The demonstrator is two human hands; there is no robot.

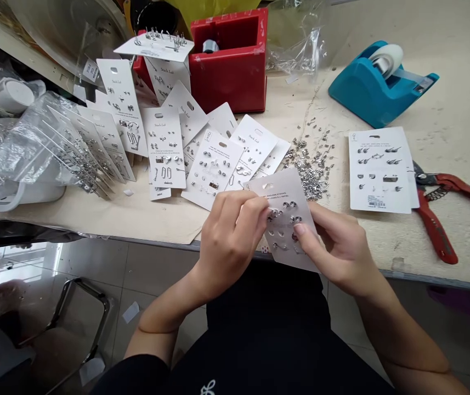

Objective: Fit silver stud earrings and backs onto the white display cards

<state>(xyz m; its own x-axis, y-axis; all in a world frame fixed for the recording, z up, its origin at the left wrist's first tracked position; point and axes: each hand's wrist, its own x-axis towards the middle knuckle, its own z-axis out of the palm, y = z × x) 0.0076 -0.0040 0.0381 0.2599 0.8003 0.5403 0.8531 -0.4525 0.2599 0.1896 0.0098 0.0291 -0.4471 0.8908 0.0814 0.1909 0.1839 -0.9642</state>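
Earring card: the white earring card is held in the air between both hands, tilted, with its lower edge just past the front edge of the surface.
Left grip: closed; the left hand has its fingertips on the card's upper left studs. Whether they pinch a single stud, I cannot tell.
Right grip: closed on the card's right edge; the right hand has its index finger on the card face.
Studs: several metal studs sit in the card's upper half.
Beyond the card: a loose heap of small metal earring pieces lies close by on the surface.
Left of the card: a fan of finished cards overlaps, with a red box behind it.
Right of the card: a single card, red-handled pliers and a teal tape dispenser.
Risk, card: thin card held at one edge may flex under fingertip pressure, loosening a stud.
Risk, drop: a slip here would likely send pieces to the tiled floor below the card.
Risk, heap: a wrist or card corner dragged across the surface could scatter the heap into the fan.
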